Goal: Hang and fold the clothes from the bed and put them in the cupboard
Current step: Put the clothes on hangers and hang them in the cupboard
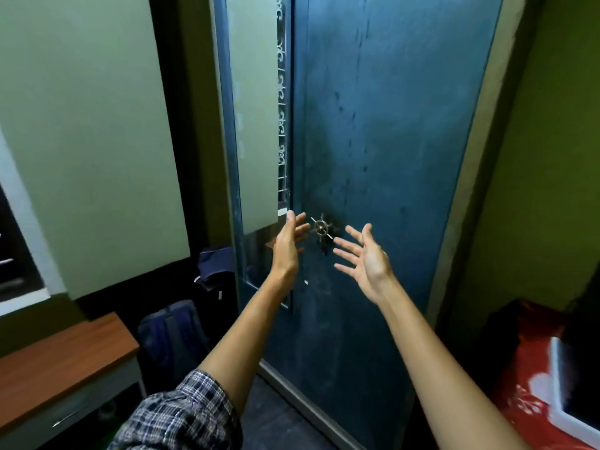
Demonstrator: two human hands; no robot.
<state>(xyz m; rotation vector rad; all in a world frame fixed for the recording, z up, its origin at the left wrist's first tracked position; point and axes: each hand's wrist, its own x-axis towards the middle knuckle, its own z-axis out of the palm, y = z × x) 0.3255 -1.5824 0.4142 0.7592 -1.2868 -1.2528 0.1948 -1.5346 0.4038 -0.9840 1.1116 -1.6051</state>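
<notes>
Two open hands before one blue cupboard point(389, 125).
Near left, one checked sleeve point(181, 414); near right, one red bed point(526, 394), its dark heap point(581, 352) perhaps clothes. Farther, left hand point(289, 243) and right hand point(367, 259), fingers spread, empty, flank the single handle point(321, 227).

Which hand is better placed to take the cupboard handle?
Probably left: the left hand has fingertips level with the handle, almost touching it. The right hand is lower, fingers spread.
</notes>
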